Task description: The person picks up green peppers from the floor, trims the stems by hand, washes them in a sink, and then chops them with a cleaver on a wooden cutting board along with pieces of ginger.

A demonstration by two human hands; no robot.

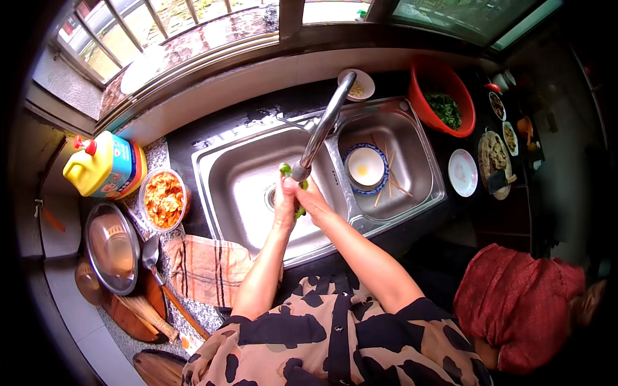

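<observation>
My left hand [285,204] and my right hand [313,201] are together over the left basin of a steel double sink [241,186], right under the faucet [328,119]. Both are closed around what looks like a green pepper [285,168]. Its rounded bright green end sticks out past my left fingers, and more green shows below, between my hands. The fingers cover the rest, so whether it is one piece or several is hidden. The faucet's mouth is at my fingertips; I cannot make out a stream of water.
In the right basin are a blue-rimmed bowl [365,167] and chopsticks [390,164]. A red basin [463,125] of leafy greens and a white plate [463,172] stand right. Left are a yellow jug [80,172], a tub of orange-red food [163,199] and a striped cloth [209,270]. A person in red [515,302] is close at right.
</observation>
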